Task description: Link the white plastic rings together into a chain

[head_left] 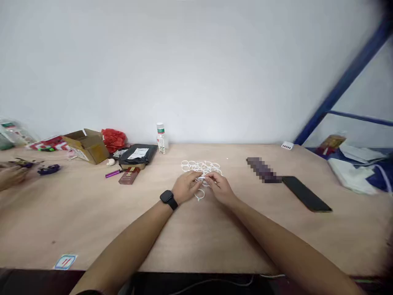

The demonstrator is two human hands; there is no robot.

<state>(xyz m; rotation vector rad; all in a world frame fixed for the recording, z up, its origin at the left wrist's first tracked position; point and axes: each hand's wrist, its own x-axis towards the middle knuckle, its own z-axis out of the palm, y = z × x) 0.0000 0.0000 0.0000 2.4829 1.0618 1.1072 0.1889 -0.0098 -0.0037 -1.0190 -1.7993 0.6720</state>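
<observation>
A pile of small white rings [201,166] lies on the wooden table [196,229] near its middle. My left hand [186,187], with a black watch on its wrist, and my right hand [220,187] meet at the near edge of the pile. Both hands have their fingers pinched together on white rings [201,180] held between them. A few linked rings [199,195] hang down from my fingers onto the table.
A black phone [306,193] and a blurred dark object [263,169] lie to the right. A white bottle [161,138], a black parcel [138,154], a cardboard box [87,145], a red bag [113,139] and a purple pen [113,173] sit at the back left. Another person's hand [10,176] is at the far left.
</observation>
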